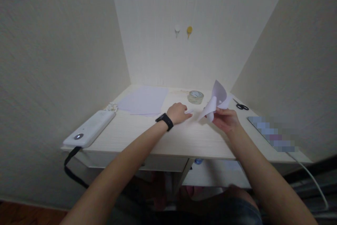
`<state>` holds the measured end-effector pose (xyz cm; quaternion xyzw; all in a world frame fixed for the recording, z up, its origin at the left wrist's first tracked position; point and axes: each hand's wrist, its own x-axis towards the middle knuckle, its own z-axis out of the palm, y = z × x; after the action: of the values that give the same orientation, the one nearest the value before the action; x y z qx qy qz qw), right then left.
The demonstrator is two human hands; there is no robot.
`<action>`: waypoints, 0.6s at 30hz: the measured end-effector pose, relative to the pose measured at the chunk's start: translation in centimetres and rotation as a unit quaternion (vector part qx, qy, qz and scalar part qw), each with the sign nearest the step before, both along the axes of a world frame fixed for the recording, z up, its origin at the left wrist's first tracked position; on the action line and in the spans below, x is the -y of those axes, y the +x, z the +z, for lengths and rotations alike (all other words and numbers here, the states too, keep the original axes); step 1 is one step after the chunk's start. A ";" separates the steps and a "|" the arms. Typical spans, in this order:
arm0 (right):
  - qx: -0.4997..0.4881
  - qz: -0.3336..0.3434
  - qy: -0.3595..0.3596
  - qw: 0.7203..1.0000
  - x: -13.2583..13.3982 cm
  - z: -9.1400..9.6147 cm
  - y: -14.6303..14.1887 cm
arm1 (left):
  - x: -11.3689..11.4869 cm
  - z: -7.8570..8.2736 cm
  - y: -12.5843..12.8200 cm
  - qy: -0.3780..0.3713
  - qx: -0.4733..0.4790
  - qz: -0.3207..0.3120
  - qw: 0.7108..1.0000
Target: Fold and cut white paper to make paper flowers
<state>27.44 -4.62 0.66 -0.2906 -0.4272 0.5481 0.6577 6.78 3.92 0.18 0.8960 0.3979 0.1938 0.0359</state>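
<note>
Above the desk (pixel 147 140), the right hand (pixel 226 120) pinches a white paper sheet (pixel 217 100), curled and folded over itself. The left hand (pixel 179 112) rests nearby, fingers curled, its grip unclear.

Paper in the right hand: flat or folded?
Bent over, not flat. The paper curls up in a loose cone above the right hand, whose fingers pinch its lower part. No sharp crease is visible.

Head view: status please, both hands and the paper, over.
Right hand holds curled paper sheet above desk. Left hand curled on desk, by white scrap. Tape roll and scissors close behind, not touching.
</note>
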 end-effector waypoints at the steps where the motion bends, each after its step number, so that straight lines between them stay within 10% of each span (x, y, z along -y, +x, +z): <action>1: -0.006 0.004 0.000 1.000 -0.1 -0.1 0.2 | 0.0 -0.1 0.4 0.007 -0.012 0.005 1.000; 18: -0.022 0.031 -0.015 0.999 1.2 -0.8 0.8 | 3.4 0.6 1.0 0.045 -0.082 0.006 0.996</action>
<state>28.23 -5.86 -0.16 -0.2747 -0.4136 0.5809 0.6450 7.74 0.56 0.82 0.9072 0.3956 0.1382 -0.0385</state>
